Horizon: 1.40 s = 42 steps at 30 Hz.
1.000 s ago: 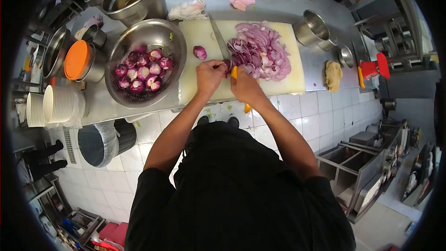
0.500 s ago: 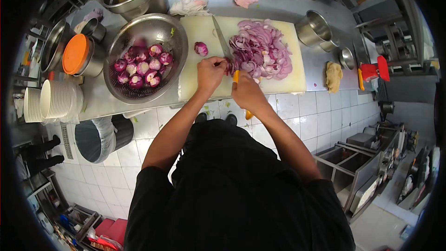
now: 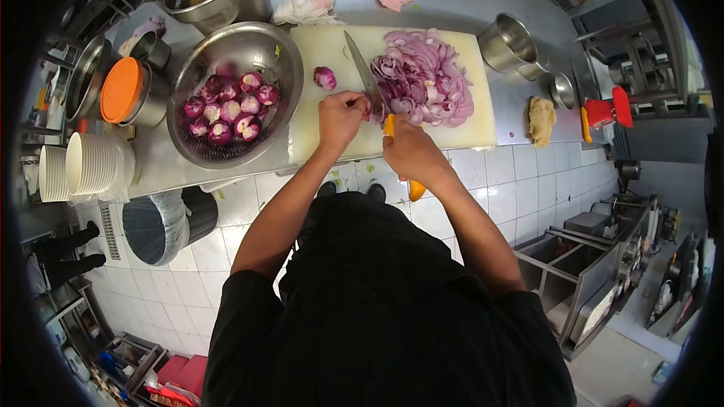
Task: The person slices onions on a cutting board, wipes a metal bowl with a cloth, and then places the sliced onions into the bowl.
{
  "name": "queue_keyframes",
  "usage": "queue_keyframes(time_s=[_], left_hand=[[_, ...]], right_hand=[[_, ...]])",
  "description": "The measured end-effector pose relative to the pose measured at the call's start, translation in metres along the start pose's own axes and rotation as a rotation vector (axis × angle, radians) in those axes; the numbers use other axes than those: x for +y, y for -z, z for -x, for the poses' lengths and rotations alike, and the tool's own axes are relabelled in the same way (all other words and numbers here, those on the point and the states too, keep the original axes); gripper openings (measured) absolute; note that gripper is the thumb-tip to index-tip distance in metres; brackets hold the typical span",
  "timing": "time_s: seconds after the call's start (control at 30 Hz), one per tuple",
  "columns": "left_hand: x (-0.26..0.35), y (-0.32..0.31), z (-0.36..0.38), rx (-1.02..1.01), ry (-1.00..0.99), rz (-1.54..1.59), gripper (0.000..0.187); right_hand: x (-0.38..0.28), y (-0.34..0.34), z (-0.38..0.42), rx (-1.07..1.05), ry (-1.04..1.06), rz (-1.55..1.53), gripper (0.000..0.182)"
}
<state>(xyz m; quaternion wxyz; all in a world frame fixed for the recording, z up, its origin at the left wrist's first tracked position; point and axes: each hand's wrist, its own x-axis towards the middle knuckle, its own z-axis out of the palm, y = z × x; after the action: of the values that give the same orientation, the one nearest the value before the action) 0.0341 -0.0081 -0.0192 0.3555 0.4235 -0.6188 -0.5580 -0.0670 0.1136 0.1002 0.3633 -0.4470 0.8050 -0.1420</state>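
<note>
My right hand (image 3: 413, 152) is closed around the yellow handle of a knife (image 3: 360, 60), whose long blade points away across the white cutting board (image 3: 317, 134). My left hand (image 3: 341, 119), fingers bunched, pinches a red onion piece beside the blade; the fingers hide most of it. Right of the blade lies a broad heap of sliced red onion (image 3: 426, 79). A peeled red onion piece (image 3: 324, 78) rests on the board beyond my left hand. Several peeled onions (image 3: 231, 111) sit in a perforated steel colander (image 3: 290, 68) at the left.
Large steel pots (image 3: 249, 0) stand behind the colander. An orange lid (image 3: 122, 90) and stacked white bowls (image 3: 84, 162) are farther left. Cloths lie behind the board, and a yellowish cloth (image 3: 541, 122) lies right of it, near steel pots (image 3: 507, 44). A lined bin (image 3: 154, 227) stands below.
My right hand has shifted slightly right and toward me with the knife handle. My left hand stays nearly in place on the onion. The other person at the top right has left view.
</note>
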Motion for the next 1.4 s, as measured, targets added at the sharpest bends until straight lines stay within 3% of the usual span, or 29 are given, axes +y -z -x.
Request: queue_keyframes(time_s=[0.23,0.37,0.5,0.73,0.83,0.93,1.03,1.13,1.23,1.33,1.4], left_hand=[[0.002,0.001,0.0,-0.018,0.024,-0.047,0.014],[-0.009,-0.004,-0.001,0.016,0.022,0.01,0.016],[0.014,-0.003,0.005,0.017,-0.011,-0.098,0.017],[0.026,0.008,0.015,0.099,-0.277,-0.349,0.021],[0.034,0.023,0.008,0.337,-0.586,-0.569,0.029],[0.029,0.023,-0.004,0.385,-0.59,-0.572,0.035],[0.013,0.024,-0.02,0.344,-0.438,-0.521,0.038],[0.007,0.03,-0.02,0.178,-0.373,-0.477,0.036],[0.01,0.028,-0.005,0.014,-0.545,-0.531,0.029],[0.022,0.021,0.003,0.032,-0.376,-0.403,0.025],[0.02,0.023,0.0,0.06,-0.399,-0.419,0.024]], right_hand=[[0.002,-0.01,-0.003,0.042,0.005,-0.031,0.035],[0.014,-0.04,-0.026,0.185,0.148,-0.019,0.034],[0.02,-0.037,-0.04,0.215,0.105,-0.034,0.033],[0.017,-0.012,-0.024,0.354,0.132,-0.031,0.03],[0.009,-0.018,-0.013,0.316,0.159,-0.101,0.031],[0.01,-0.034,-0.011,0.239,0.182,-0.116,0.032],[0.013,-0.043,-0.009,0.164,0.109,-0.099,0.035],[0.032,-0.042,-0.012,0.212,0.098,-0.059,0.039],[0.046,-0.032,-0.018,0.256,0.128,0.017,0.041],[0.035,-0.021,-0.014,0.194,0.075,-0.008,0.041],[0.027,-0.014,-0.012,0.157,0.09,-0.004,0.04]])
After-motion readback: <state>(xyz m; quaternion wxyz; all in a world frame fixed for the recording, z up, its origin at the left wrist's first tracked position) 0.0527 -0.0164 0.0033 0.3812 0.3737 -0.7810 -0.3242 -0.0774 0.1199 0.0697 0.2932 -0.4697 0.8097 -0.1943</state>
